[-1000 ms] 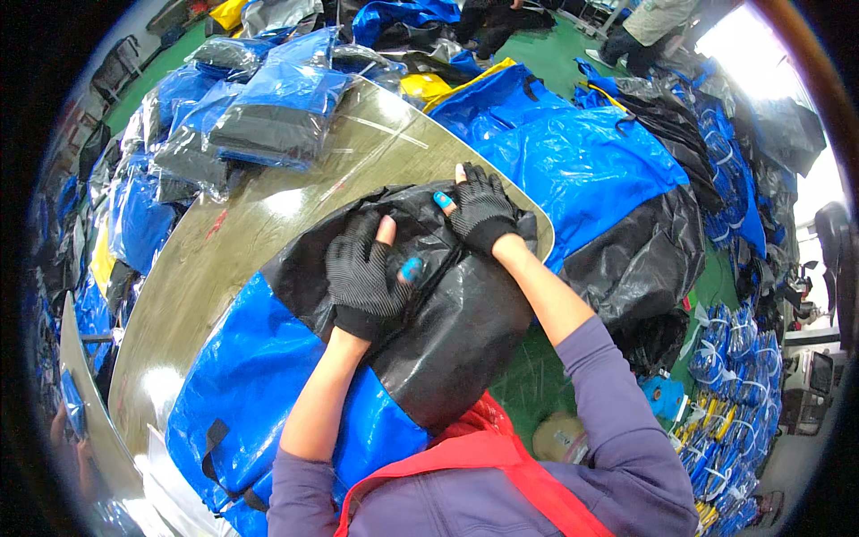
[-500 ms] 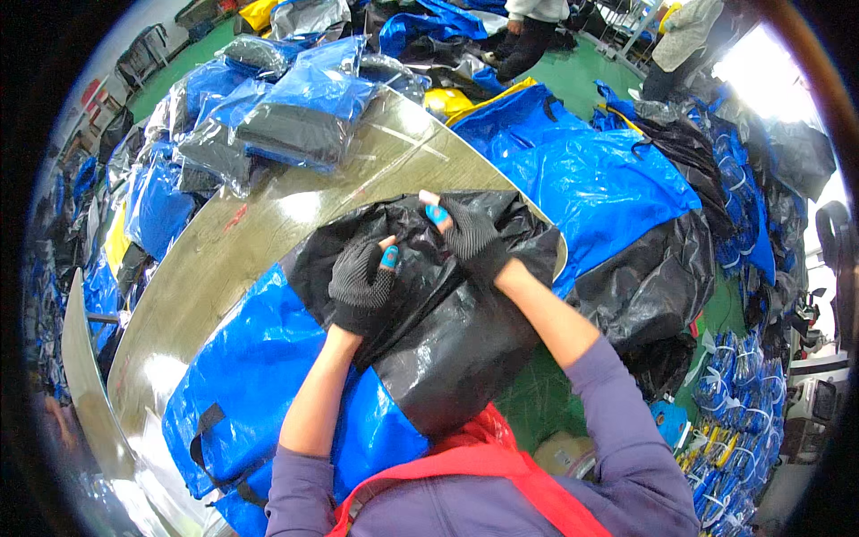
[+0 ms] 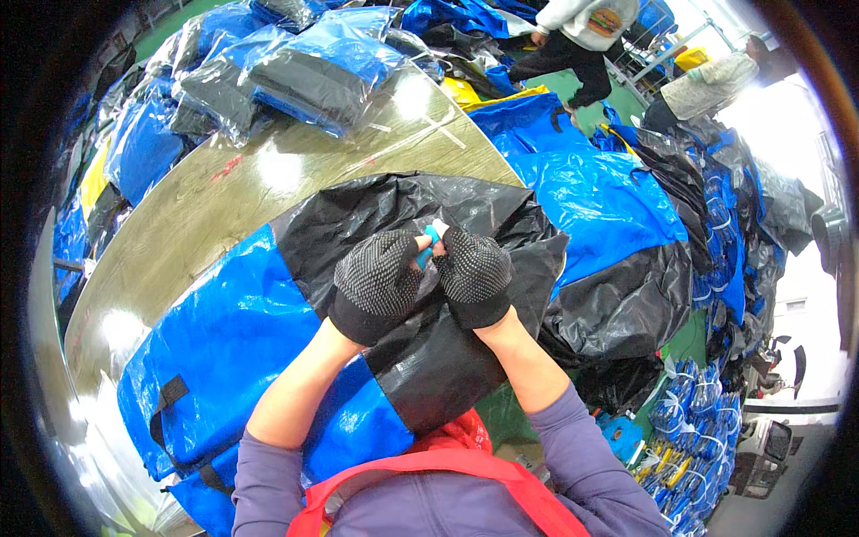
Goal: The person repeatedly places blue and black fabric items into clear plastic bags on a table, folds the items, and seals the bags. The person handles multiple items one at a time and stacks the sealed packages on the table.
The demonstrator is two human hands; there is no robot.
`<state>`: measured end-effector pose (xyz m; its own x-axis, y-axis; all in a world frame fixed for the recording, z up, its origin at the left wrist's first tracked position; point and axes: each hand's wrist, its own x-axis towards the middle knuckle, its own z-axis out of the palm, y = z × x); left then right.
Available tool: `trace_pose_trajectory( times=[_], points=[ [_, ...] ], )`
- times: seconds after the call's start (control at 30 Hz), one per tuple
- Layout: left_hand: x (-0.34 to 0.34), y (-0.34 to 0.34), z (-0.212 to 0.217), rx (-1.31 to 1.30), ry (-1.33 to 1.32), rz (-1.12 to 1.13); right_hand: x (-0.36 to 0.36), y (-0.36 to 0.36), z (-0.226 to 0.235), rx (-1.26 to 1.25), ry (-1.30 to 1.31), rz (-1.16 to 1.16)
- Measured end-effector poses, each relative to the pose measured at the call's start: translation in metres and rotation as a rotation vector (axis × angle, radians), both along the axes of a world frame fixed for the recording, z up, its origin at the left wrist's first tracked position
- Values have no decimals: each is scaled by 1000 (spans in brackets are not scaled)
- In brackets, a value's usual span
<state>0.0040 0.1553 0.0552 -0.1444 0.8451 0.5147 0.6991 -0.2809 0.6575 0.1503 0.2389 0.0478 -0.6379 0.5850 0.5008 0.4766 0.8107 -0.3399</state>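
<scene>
A large blue and black woven plastic bag [image 3: 224,331] lies across the table's near edge, its black part under both hands and a black strap on its blue part. My left hand [image 3: 380,277], in a black dotted glove with bare fingertips, is curled closed over the black part. Close beside it, my right hand [image 3: 476,273], gloved alike, is also closed. The thumbs, wrapped in blue, meet between the two hands. What the fingertips pinch is too small and hidden to make out.
The wood-patterned table [image 3: 224,197] curves away to the left. Clear-wrapped packs [image 3: 313,80] are heaped at its far side. Another blue and black bag [image 3: 608,188] lies at the right, with tied blue bundles [image 3: 684,438] lower down. Two people [image 3: 582,54] are at the back.
My hands have come together over the black part, the right one moving down toward the left. The black fabric looks spread flatter. The view has shifted, and the people at the back have moved.
</scene>
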Motion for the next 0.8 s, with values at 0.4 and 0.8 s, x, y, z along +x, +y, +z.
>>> trace_pose_trajectory(
  times=[0.4,0.8],
  points=[
    [3,3,-9,-193,91,48,1,-3,-20,134,-253,30],
    [1,5,-17,-10,37,120,-15,-1,2,-509,242,147]
  ],
)
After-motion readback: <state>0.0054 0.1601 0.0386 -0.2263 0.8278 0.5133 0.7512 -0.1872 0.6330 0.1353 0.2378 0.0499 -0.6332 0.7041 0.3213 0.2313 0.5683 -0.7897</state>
